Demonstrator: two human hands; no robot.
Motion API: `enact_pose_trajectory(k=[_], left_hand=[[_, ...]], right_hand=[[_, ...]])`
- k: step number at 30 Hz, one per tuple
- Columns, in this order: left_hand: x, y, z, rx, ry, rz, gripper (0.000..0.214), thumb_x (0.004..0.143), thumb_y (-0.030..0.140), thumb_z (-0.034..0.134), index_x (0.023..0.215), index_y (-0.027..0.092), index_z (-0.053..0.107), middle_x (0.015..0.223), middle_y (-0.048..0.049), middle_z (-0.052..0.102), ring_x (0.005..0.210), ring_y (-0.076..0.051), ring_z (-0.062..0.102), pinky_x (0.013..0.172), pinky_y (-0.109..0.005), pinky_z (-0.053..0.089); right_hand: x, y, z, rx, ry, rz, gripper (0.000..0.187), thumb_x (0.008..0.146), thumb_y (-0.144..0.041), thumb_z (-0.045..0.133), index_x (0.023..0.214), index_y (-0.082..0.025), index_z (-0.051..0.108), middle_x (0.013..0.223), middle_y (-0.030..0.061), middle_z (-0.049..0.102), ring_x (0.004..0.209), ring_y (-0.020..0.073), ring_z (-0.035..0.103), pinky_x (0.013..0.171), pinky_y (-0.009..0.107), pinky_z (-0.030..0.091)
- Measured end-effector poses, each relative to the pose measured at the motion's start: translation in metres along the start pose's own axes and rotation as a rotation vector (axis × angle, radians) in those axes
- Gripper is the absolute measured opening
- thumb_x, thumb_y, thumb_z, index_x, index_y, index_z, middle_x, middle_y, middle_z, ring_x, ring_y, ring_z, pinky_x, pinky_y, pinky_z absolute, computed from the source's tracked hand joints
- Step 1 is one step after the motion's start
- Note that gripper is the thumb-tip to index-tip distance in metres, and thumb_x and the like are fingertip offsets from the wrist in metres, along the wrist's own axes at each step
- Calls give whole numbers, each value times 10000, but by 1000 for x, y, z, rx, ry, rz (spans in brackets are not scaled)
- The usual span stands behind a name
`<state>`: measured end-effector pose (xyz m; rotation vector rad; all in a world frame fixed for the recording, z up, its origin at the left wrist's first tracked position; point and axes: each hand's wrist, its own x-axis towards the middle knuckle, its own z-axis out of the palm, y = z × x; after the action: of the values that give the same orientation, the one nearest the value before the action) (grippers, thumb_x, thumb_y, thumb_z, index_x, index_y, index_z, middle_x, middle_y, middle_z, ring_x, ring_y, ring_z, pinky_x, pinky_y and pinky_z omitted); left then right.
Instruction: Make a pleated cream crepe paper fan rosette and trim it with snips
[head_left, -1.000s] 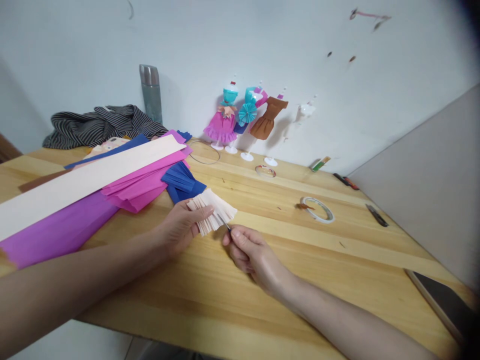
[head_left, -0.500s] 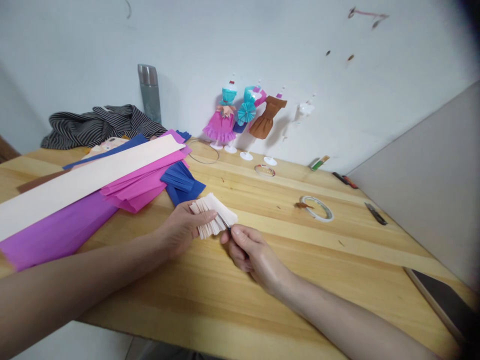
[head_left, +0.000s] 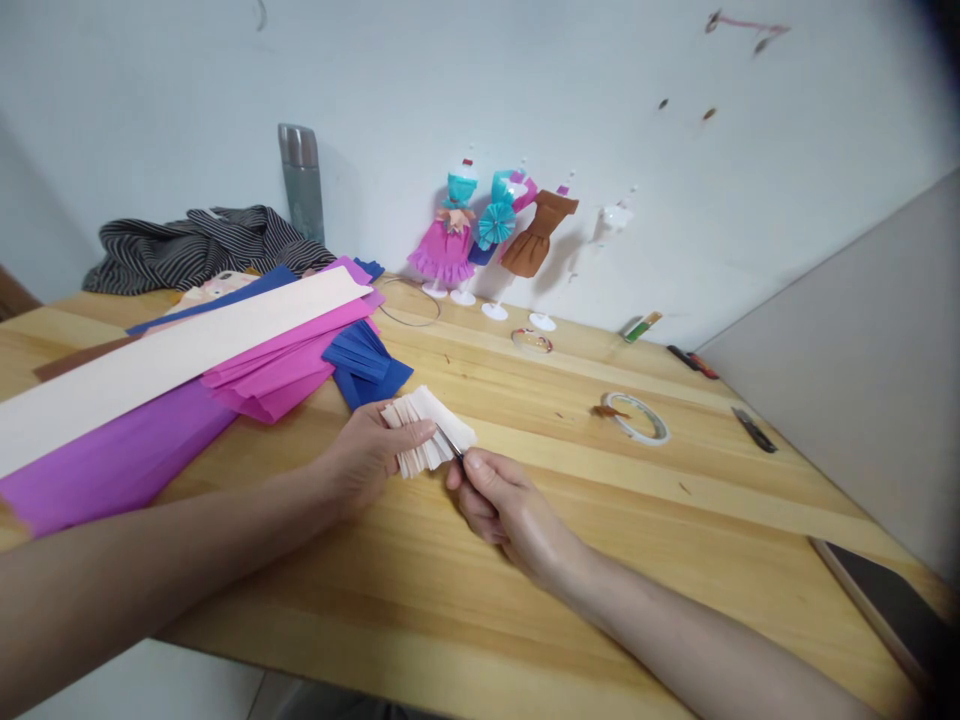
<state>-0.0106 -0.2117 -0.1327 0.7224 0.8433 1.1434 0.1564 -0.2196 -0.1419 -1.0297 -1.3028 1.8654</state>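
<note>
Left hand [head_left: 366, 450] (thumb uppermost) around paper [head_left: 430, 410]

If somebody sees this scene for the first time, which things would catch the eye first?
Probably the long cream strip across purple paper and magenta paper on the left of the table. Next, perhaps the pink skirt and brown dress on small stands near the back wall. In the centre, the left hand holds pleated cream paper, and the right hand holds a thin metal tool at it.
</note>
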Motion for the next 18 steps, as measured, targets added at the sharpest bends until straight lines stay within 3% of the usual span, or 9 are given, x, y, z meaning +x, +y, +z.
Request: enact_pose_trajectory(k=[13, 18], left_hand=[[0, 2, 1, 14, -20, 6, 263, 621, 261, 794, 805, 85, 731, 743, -98, 722, 704, -191, 646, 704, -295, 475], [-1, 4, 2, 30, -35, 12, 273, 619, 269, 791, 796, 71, 730, 710, -103, 720, 665, -191, 645, 698, -299, 481]], right_hand=[[1, 0, 1, 18, 31, 13, 436, 738, -588, 615, 710, -167, 504, 396, -122, 261, 357, 36, 138, 335, 189, 79], [1, 1, 2, 47, 42, 1, 447, 761, -570, 606, 802, -125, 579, 425, -102, 319, 354, 33, 179, 346, 204, 66]])
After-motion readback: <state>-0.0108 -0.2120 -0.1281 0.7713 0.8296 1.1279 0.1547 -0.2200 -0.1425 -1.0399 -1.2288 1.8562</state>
